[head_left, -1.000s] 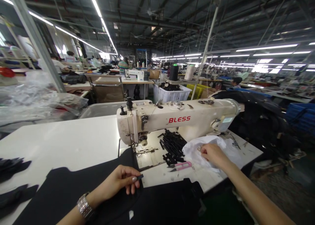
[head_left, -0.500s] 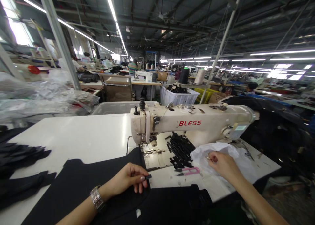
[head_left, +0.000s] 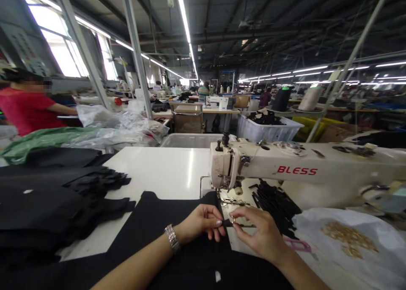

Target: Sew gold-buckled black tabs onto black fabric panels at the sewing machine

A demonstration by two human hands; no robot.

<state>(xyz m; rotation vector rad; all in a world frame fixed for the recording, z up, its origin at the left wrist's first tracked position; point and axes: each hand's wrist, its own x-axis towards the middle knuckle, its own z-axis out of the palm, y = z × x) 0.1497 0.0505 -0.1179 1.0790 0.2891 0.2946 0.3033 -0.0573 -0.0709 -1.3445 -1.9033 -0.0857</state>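
My left hand [head_left: 203,223], with a metal watch on its wrist, pinches a small black strip [head_left: 226,223] above the black fabric [head_left: 171,222]. Close by on the right, my right hand [head_left: 258,233] holds a small gold metal ring [head_left: 233,219] between thumb and fingertip, near the strip's end. Both hands are in front of the needle area of the sewing machine [head_left: 266,163]. Behind my right hand lies a pile of black strips [head_left: 277,203]. Pink snips [head_left: 298,244] lie partly hidden beside it. Gold rings [head_left: 349,237] rest on a white bag [head_left: 387,226].
Stacked black fabric pieces [head_left: 38,209] cover the left of the white table [head_left: 152,171]. Beyond the machine stand a white crate [head_left: 269,130] and thread cones [head_left: 309,99]. A person in a red shirt [head_left: 25,108] is at the far left, near plastic bags [head_left: 108,121].
My right hand has moved left from the white bag to beside my left hand, with a gold ring in its fingers. The view has turned left, bringing the person in red into sight.
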